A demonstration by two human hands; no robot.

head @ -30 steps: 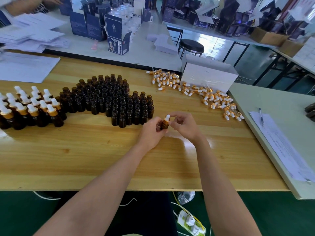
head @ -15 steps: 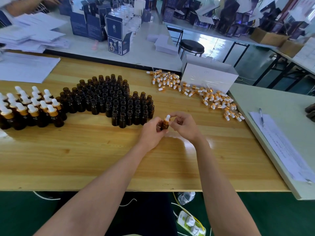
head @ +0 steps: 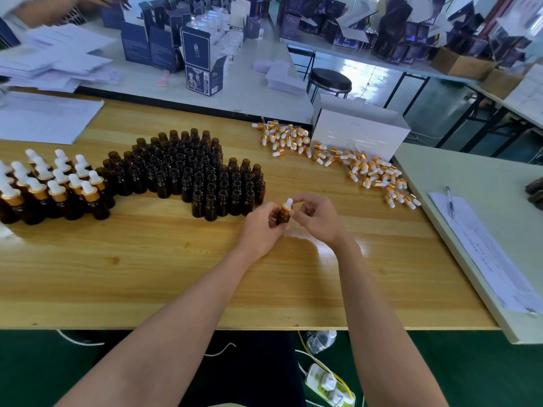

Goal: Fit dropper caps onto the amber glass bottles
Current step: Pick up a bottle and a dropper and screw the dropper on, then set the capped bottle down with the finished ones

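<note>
My left hand [head: 261, 227] grips a small amber bottle [head: 283, 217] just above the wooden table [head: 147, 274]. A gold-collared dropper cap [head: 288, 204] with a white bulb sits on its neck, and my right hand [head: 316, 217] pinches that cap with its fingertips. Behind my hands stands a dense cluster of open amber bottles [head: 188, 171]. Capped bottles [head: 50, 186] stand in rows at the far left. Loose dropper caps [head: 340, 163] lie scattered at the back right.
A white box [head: 360, 127] stands behind the loose caps. Paper sheets [head: 44, 118] lie at the back left. A pale side table [head: 484, 183] on the right holds a printed sheet [head: 484, 251] and a pen [head: 449, 201]. Blue cartons [head: 199, 63] fill the far table.
Both hands stay in nearly the same spot on the bottle; only my right fingers have shifted slightly on the cap.
</note>
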